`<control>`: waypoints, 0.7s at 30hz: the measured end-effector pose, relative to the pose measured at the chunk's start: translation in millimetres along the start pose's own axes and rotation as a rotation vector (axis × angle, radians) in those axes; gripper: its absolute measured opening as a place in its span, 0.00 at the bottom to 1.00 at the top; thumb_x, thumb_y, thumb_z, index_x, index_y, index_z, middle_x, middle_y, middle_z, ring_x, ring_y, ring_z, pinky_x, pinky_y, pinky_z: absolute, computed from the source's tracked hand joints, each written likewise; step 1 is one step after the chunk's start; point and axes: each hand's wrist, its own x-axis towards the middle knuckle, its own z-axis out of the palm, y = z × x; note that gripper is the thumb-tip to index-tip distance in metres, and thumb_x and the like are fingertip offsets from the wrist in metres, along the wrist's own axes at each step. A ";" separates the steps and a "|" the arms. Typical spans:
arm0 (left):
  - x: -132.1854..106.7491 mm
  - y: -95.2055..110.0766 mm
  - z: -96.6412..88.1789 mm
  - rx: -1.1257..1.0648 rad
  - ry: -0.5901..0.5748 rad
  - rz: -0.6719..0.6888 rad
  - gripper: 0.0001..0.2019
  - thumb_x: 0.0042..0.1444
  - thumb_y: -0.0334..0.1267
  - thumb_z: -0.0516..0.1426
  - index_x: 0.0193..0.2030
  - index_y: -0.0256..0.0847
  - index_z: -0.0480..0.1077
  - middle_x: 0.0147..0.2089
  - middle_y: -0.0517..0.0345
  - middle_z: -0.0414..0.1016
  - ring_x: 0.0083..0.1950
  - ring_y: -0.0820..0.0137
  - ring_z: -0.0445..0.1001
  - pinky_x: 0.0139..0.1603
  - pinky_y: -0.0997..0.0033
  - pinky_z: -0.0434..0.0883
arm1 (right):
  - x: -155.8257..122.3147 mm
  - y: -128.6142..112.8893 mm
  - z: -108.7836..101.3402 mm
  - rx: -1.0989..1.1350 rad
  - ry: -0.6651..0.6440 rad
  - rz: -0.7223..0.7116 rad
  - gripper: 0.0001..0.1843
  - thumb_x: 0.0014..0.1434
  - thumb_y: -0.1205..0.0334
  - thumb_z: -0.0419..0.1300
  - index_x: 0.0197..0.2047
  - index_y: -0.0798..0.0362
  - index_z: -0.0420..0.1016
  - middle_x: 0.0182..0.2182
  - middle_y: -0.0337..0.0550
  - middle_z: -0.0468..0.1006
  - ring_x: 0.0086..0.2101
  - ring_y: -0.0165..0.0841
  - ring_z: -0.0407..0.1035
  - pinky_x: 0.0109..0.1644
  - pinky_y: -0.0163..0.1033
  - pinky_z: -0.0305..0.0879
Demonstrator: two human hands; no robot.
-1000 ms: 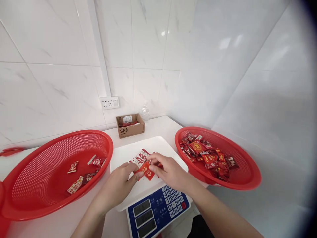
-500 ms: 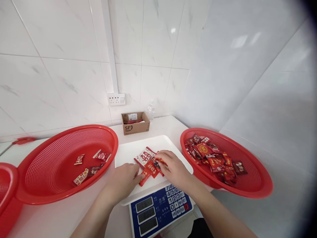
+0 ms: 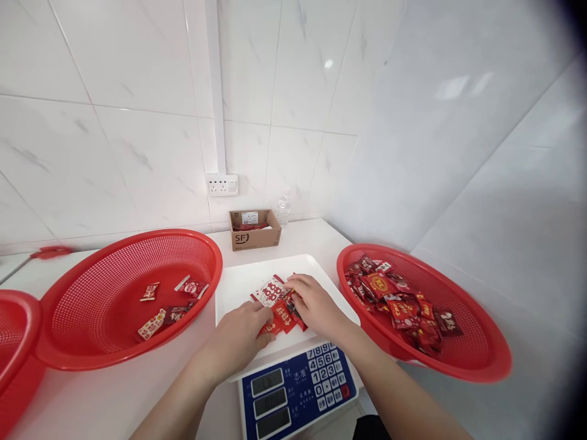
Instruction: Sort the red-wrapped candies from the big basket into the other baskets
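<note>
Several small red snack packets [image 3: 285, 314] and a white-and-red patterned packet [image 3: 271, 291] lie together on the white pan [image 3: 293, 264] of a weighing scale. My left hand [image 3: 247, 332] is at the left of the pile, its fingers curled over a red packet at the near left edge. From the right, my right hand [image 3: 316, 307] closes over the darker packets of the pile, fingers bent and partly hiding them. Below the pan sits the scale's blue panel [image 3: 300, 391] with number keys; the digits on its displays are too faint to read.
A red basket [image 3: 132, 241] on the left holds a few packets; the right one [image 3: 486, 357] holds a heap of them. Another red basket [image 3: 21, 299] is at the far left. Behind the scale stand a cardboard box [image 3: 259, 239] and a clear plastic bottle [image 3: 284, 209] by the wall.
My left hand has moved slightly right and closed in over the red packet. The right hand stays at the pile. The whole view has shifted a little.
</note>
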 end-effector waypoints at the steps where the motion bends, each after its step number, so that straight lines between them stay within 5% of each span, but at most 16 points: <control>1: 0.1 0.5 -0.3 0.004 -0.003 -0.003 0.04 0.57 0.37 0.52 0.33 0.42 0.66 0.40 0.57 0.72 0.42 0.63 0.71 0.33 0.70 0.62 | 2.7 2.4 1.2 0.005 -0.008 -0.005 0.20 0.56 0.76 0.46 0.47 0.53 0.72 0.48 0.50 0.71 0.51 0.37 0.64 0.57 0.49 0.62; 13: 3.8 -1.4 -0.4 0.031 0.061 0.042 0.09 0.57 0.26 0.49 0.33 0.42 0.67 0.38 0.57 0.73 0.43 0.64 0.69 0.38 0.68 0.63 | 12.6 9.9 1.7 0.106 -0.122 0.044 0.21 0.61 0.69 0.46 0.55 0.52 0.67 0.53 0.48 0.69 0.54 0.36 0.63 0.60 0.48 0.58; 21: 7.2 -3.1 3.0 0.073 0.112 0.032 0.06 0.57 0.28 0.52 0.38 0.41 0.68 0.44 0.53 0.71 0.47 0.61 0.68 0.44 0.62 0.67 | 13.3 6.0 -6.5 0.183 -0.213 0.055 0.21 0.65 0.58 0.46 0.61 0.48 0.62 0.55 0.46 0.68 0.56 0.35 0.61 0.60 0.47 0.55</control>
